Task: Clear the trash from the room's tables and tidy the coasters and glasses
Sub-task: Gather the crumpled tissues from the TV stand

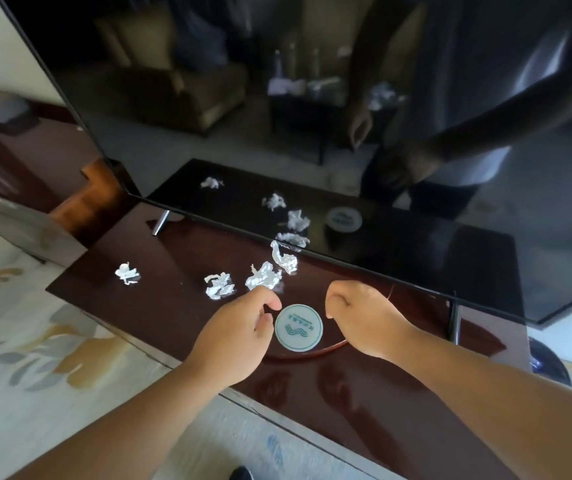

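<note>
Flanking the coaster (pixel 298 327), both hands are above the dark table (pixel 173 258).

The left hand (pixel 239 327) is just left of the coaster with its fingers curled and the forefinger tip at the edge of the nearest wad (pixel 263 275); whether it grips that wad cannot be determined. The right hand (pixel 360 317) is just right of the coaster, closed in a fist with nothing visible in it. Beyond the coaster lies the tall wad (pixel 284 259), touching the television (pixel 312 116). Left of the coaster lie the middle wad (pixel 219 285) and, well apart, the far wad (pixel 127 273).
</note>
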